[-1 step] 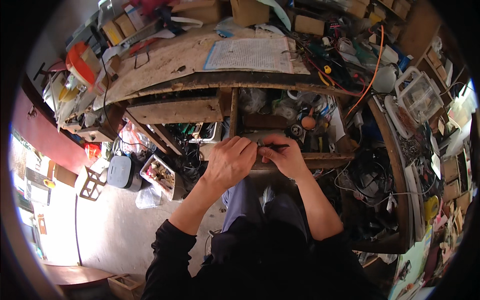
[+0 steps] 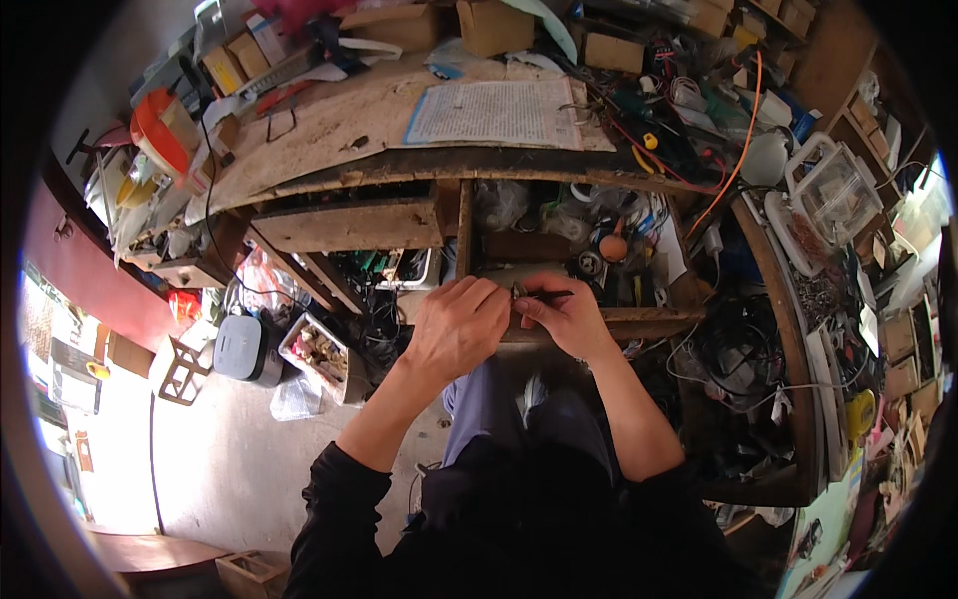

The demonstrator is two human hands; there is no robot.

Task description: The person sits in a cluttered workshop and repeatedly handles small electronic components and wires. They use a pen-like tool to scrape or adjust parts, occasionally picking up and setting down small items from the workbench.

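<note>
Nothing has moved; both hands, left hand (image 2: 457,324) and right hand (image 2: 564,317), pinch a thin dark tool (image 2: 544,295) with closed fingers above the open drawer (image 2: 639,319), cluttered counter (image 2: 339,130) behind

The workbench (image 2: 339,120) is pale, scuffed brown wood, darker along its front edge. On it lies a white sheet (image 2: 499,112) covered in fine dark print, with tan cardboard boxes (image 2: 489,25) behind. At the bench's left end sits an orange-and-white container (image 2: 160,130); at its right, an orange cable (image 2: 743,130) curves across. Below the bench stands a grey box (image 2: 239,347) on grey floor. The person's sleeves (image 2: 334,519) are black, the trousers (image 2: 489,409) blue-grey.
</note>
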